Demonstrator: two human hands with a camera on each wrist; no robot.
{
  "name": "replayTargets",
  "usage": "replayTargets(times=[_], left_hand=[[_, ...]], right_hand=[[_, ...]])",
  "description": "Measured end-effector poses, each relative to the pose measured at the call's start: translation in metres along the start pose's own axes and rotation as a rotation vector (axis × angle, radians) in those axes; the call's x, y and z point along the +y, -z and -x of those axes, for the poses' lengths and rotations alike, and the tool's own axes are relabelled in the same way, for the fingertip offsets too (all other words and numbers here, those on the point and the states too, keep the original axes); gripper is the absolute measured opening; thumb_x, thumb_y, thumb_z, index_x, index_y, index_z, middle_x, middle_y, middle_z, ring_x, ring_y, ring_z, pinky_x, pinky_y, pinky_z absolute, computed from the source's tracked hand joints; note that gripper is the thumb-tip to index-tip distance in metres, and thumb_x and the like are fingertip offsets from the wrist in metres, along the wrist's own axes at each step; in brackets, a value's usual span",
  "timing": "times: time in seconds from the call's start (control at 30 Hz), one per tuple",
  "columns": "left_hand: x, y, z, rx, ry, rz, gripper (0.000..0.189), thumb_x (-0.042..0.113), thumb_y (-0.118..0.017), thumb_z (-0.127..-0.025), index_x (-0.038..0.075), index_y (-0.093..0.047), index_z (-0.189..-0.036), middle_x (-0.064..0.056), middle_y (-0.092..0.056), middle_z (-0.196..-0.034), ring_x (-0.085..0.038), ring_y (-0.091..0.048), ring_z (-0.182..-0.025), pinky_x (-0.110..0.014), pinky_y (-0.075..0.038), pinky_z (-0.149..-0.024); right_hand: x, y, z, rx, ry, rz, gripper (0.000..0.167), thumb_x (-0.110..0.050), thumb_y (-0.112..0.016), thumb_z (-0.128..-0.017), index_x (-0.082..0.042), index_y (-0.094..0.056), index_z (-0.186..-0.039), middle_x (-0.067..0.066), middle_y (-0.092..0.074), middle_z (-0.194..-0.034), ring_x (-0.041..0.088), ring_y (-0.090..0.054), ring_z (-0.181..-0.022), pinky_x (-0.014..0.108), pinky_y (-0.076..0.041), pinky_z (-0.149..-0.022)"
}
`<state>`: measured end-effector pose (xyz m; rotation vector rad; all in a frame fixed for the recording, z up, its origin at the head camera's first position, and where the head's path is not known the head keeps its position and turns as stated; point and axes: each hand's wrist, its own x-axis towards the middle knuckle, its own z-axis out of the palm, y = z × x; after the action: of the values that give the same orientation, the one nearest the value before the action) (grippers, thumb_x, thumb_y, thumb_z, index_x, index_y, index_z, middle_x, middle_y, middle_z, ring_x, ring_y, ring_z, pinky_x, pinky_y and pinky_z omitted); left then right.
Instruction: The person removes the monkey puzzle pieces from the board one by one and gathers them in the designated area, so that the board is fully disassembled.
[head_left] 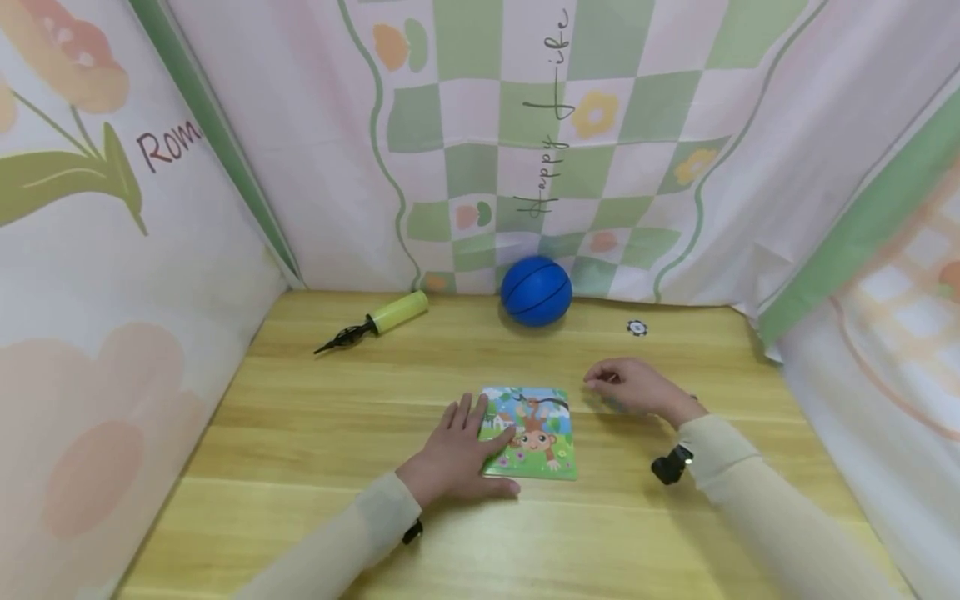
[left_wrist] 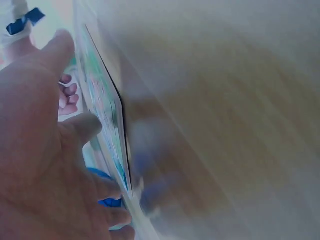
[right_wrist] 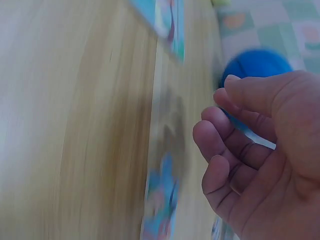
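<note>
A square picture puzzle [head_left: 536,454] with a cartoon monkey lies flat on the wooden table. My left hand [head_left: 459,454] is spread over its left side, fingers straight, the index finger lying across the picture. In the left wrist view the puzzle [left_wrist: 111,107] appears nearly edge-on beside the fingers. To its right, my right hand [head_left: 633,387] hovers above the table with loosely curled fingers; I see nothing between them. A colourful loose puzzle piece [right_wrist: 159,205] lies under the right hand in the right wrist view, blurred; the hand mostly hides it in the head view.
A blue ball [head_left: 536,291] with black lines sits at the table's back edge, against a checked curtain [head_left: 540,167]. Left of it lies a yellow-green hand pump [head_left: 397,312] with a black nozzle. A small black-and-white chip [head_left: 637,327] lies at the back right.
</note>
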<state>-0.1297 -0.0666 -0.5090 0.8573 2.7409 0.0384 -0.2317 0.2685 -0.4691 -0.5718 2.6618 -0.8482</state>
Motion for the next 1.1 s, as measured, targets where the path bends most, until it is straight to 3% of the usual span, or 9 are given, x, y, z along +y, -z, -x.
replayTargets(times=[0.3, 0.43, 0.57, 0.67, 0.8, 1.1], left_hand=[[-0.011, 0.006, 0.008, -0.016, 0.005, -0.016, 0.096, 0.094, -0.031, -0.079, 0.044, -0.021, -0.16, -0.022, -0.005, -0.167, -0.048, -0.005, -0.15, -0.058, 0.002, -0.119], [-0.017, 0.006, 0.01, -0.023, 0.015, -0.044, 0.096, 0.095, -0.028, -0.078, 0.045, -0.022, -0.159, -0.022, -0.008, -0.166, -0.048, -0.008, -0.149, -0.058, 0.002, -0.118], [-0.022, 0.007, 0.016, -0.038, 0.017, -0.031, 0.096, 0.095, -0.03, -0.078, 0.045, -0.022, -0.159, -0.022, -0.007, -0.166, -0.049, -0.01, -0.149, -0.059, 0.001, -0.118], [-0.025, 0.009, 0.022, -0.037, 0.021, -0.031, 0.095, 0.093, -0.034, -0.079, 0.044, -0.025, -0.159, -0.022, -0.009, -0.166, -0.049, -0.013, -0.148, -0.06, -0.001, -0.118], [-0.027, 0.009, 0.028, -0.019, 0.012, -0.038, 0.095, 0.093, -0.036, -0.079, 0.042, -0.027, -0.159, -0.023, -0.011, -0.166, -0.048, -0.016, -0.148, -0.06, -0.003, -0.118], [-0.023, 0.008, 0.026, 0.023, -0.003, -0.021, 0.095, 0.09, -0.041, -0.08, 0.04, -0.028, -0.159, -0.025, -0.011, -0.165, -0.049, -0.017, -0.147, -0.06, -0.004, -0.119]], right_hand=[[-0.059, -0.041, -0.03, -0.071, 0.153, -0.033, 0.02, -0.022, -0.065, -0.101, -0.008, -0.073, -0.112, -0.003, -0.07, -0.099, 0.014, -0.063, -0.085, 0.038, -0.053, -0.076], [-0.075, -0.061, -0.042, -0.122, 0.203, -0.035, 0.023, -0.017, -0.065, -0.101, -0.004, -0.071, -0.119, -0.003, -0.071, -0.092, 0.012, -0.066, -0.079, 0.038, -0.055, -0.078], [-0.084, -0.077, -0.047, -0.118, 0.232, 0.013, 0.029, -0.015, -0.065, -0.1, -0.003, -0.069, -0.126, -0.004, -0.067, -0.094, 0.012, -0.064, -0.087, 0.042, -0.054, -0.084], [-0.092, -0.087, -0.05, -0.1, 0.237, 0.04, 0.029, -0.018, -0.065, -0.101, -0.005, -0.07, -0.126, -0.003, -0.064, -0.101, 0.014, -0.059, -0.095, 0.043, -0.052, -0.088], [-0.099, -0.096, -0.054, -0.102, 0.227, 0.047, 0.03, -0.019, -0.066, -0.101, -0.006, -0.071, -0.127, -0.001, -0.062, -0.106, 0.014, -0.057, -0.094, 0.041, -0.051, -0.087], [-0.11, -0.099, -0.054, -0.048, 0.162, 0.068, 0.028, -0.019, -0.067, -0.099, -0.003, -0.07, -0.122, 0.004, -0.063, -0.107, 0.016, -0.059, -0.096, 0.041, -0.052, -0.088]])
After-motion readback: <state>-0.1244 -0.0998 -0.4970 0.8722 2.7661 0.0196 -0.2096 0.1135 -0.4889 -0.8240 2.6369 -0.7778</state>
